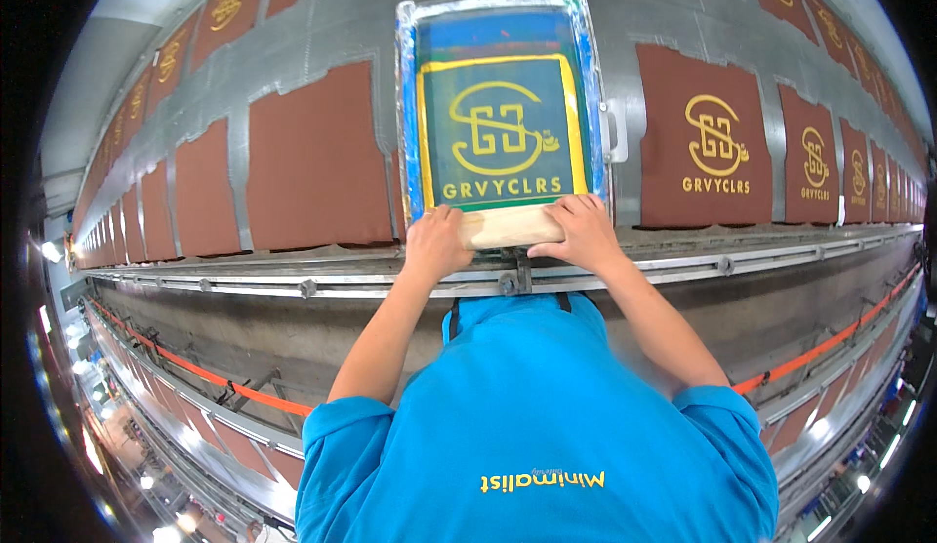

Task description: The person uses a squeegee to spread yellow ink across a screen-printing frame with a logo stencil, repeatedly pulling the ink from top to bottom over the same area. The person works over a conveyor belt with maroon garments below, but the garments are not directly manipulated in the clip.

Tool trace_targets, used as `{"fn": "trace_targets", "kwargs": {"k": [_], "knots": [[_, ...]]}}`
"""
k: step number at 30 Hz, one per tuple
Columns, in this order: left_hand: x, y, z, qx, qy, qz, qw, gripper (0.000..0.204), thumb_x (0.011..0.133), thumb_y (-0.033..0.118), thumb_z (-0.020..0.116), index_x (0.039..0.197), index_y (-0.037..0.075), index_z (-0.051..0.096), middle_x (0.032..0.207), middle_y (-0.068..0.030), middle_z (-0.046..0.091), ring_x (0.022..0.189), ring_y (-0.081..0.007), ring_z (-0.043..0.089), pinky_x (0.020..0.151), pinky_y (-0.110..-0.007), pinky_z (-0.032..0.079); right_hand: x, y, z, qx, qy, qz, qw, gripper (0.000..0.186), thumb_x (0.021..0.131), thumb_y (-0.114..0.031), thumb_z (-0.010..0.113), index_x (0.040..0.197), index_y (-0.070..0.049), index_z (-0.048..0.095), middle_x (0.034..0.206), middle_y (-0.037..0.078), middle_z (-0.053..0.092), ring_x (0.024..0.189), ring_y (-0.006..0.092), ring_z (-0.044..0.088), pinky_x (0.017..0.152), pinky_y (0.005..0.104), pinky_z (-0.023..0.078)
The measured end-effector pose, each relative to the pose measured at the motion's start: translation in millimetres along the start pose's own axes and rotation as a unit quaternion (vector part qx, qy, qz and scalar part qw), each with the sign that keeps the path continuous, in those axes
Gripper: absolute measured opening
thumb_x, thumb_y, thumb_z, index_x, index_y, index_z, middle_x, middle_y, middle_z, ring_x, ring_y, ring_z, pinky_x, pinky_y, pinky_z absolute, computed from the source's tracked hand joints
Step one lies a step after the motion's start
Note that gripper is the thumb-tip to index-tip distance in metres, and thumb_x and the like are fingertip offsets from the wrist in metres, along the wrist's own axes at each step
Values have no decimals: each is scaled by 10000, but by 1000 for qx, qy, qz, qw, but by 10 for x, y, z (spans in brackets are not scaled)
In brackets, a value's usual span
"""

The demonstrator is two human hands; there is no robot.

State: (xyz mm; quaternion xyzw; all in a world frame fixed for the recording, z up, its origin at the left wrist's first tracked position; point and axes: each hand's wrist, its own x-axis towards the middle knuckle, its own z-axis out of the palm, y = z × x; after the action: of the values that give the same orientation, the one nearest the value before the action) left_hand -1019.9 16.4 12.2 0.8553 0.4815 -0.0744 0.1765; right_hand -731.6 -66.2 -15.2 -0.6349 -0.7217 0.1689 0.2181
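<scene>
A screen-printing frame [408, 119] with blue-stained edges lies on the long table straight ahead of me. Its green mesh, ringed by a yellow band, carries a yellow emblem with lettering below. At the frame's near end I grip a pale wooden squeegee [509, 228] by both ends. My left hand [436, 242] wraps round its left end. Round the right end close the fingers of my right hand [584, 235], the thumb lying along the near side. The squeegee's blade is hidden under the wood.
Right of the frame lies a maroon fabric panel [664, 153] printed with the yellow emblem; more printed panels follow it. To the left is a plain maroon panel [312, 167], with others beyond. A metal rail [644, 272] runs along the table's near edge. Behind me stretches an orange bar [264, 399].
</scene>
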Motion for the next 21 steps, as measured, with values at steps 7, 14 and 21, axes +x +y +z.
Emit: {"fn": "trace_targets", "kwargs": {"k": [7, 14, 21], "knots": [[122, 279, 198, -89, 55, 128, 986, 398, 761, 196, 826, 1114, 60, 704, 1123, -136, 714, 1096, -360, 694, 948, -486, 564, 706, 1441, -67, 38, 253, 243, 936, 539, 988, -359, 726, 1385, -5, 639, 1201, 239, 686, 1152, 387, 647, 1039, 485, 497], [-56, 89, 150, -99, 94, 147, 980, 389, 760, 110, 767, 1144, 78, 710, 1144, -123, 706, 1098, -346, 687, 936, -472, 560, 1202, 1563, 44, 200, 264, 318, 888, 483, 960, -322, 767, 1324, -11, 703, 1315, 201, 719, 1240, 309, 667, 1069, 408, 489], [-260, -1262, -412, -44, 146, 158, 976, 306, 811, 329, 821, 962, 110, 669, 987, -100, 680, 967, -329, 700, 825, -477, 564, 1773, -26, 464, 278, 308, 268, 869, 413, 977, -259, 757, 1303, -10, 702, 1235, 164, 730, 1086, 259, 701, 985, 380, 532]]}}
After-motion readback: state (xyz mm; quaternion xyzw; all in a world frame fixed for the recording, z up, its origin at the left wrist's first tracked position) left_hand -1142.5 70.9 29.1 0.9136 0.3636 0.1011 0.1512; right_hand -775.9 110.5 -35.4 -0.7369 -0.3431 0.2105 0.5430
